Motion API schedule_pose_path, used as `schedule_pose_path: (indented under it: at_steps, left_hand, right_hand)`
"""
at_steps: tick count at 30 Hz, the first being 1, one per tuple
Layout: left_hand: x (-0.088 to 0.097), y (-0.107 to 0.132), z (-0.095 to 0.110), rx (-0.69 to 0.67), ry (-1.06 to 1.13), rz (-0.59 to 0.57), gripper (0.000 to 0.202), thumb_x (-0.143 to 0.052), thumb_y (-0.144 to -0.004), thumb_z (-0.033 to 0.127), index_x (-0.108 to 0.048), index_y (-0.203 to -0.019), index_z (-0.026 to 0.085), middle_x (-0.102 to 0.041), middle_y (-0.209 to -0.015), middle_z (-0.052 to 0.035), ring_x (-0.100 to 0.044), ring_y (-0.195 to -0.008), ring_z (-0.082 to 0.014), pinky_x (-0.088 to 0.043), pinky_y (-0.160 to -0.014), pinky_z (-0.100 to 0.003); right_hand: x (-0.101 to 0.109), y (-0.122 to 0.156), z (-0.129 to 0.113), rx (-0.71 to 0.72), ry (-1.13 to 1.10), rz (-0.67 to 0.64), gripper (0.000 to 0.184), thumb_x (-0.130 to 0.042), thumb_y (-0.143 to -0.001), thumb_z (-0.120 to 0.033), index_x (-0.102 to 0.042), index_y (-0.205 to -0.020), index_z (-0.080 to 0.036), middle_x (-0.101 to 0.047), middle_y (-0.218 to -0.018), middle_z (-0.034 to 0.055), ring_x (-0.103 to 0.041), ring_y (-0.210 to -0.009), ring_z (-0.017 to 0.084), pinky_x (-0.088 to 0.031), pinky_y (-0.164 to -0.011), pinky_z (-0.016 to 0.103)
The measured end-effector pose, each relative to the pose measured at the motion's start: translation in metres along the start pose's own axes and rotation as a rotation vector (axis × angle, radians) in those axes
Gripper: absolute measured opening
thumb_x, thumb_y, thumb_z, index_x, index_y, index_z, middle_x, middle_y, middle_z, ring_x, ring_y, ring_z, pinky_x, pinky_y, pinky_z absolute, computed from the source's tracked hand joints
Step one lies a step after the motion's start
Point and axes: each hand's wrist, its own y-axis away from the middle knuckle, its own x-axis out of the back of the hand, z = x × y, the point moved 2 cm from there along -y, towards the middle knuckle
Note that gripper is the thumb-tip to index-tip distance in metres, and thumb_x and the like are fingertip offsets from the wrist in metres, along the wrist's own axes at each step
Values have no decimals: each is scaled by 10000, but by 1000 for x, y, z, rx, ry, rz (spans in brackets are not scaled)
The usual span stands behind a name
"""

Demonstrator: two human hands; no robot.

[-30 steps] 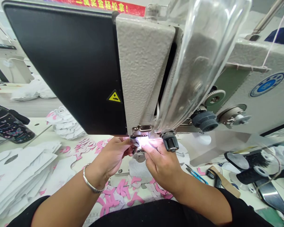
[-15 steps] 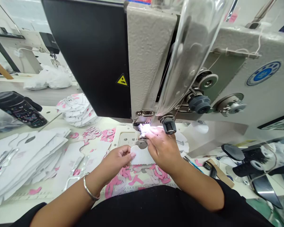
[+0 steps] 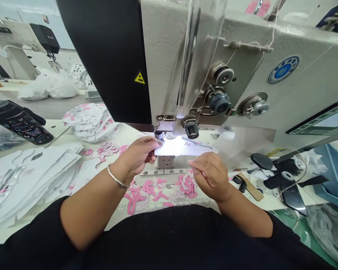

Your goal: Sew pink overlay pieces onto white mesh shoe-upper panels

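White fabric piece [image 3: 183, 147] pinched in left hand [image 3: 136, 155], right hand [image 3: 211, 176] curled just below, sewing machine [image 3: 169, 56] above, cutouts [image 3: 30, 180] stacked beside

My one view rides on the person's head, facing forward and down, close above the left hand [image 3: 136, 155] and right hand [image 3: 211, 176], with the sewing machine [image 3: 169, 63] rising just beyond the fingertips [image 3: 157, 141].
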Motion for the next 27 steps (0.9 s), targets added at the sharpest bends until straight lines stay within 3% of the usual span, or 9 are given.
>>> schedule_pose_path:
  at_steps: [2,5,11,19,27]
  left_hand:
    - [0,-4,-2,-16,24,4,213,-758,-712,263,-568,-730,170,-480,-659,9,-414,-495,-71,-321,-408,-203]
    - [-1,-6,-5,-36,40,-8,176,-745,-714,241,-596,-766,163,-510,-686,-5,-430,-517,-77,-330,-416,-206]
    - [-3,-1,-9,-71,78,-22,154,-726,-748,262,-618,-795,163,-520,-699,-13,-444,-527,-84,-339,-441,-220]
    - [8,19,-21,-41,46,-32,280,-664,-835,401,-543,-722,175,-519,-647,7,-465,-561,-98,-371,-531,-234]
    - [21,39,-36,-33,-3,-7,231,-625,-858,367,-523,-764,182,-502,-662,31,-435,-598,-96,-359,-580,-221]
  right_hand:
    - [-11,22,9,-119,-5,-194,225,-526,-890,-132,-635,-1064,-224,-663,-836,19,-607,-810,177,-505,-794,373]
    - [-36,55,22,-312,47,-495,168,-518,-917,-155,-661,-1003,-173,-648,-891,56,-596,-863,181,-504,-793,341]
    - [-69,78,27,-266,67,-725,140,-586,-901,-173,-673,-1008,-193,-609,-955,55,-556,-931,189,-472,-839,322]
    - [-79,72,28,-199,178,-798,101,-548,-899,-116,-632,-892,-173,-573,-925,53,-511,-856,188,-441,-756,305]
    - [-80,75,27,-136,194,-772,126,-505,-948,-179,-626,-916,-167,-601,-917,60,-537,-882,197,-461,-800,322]
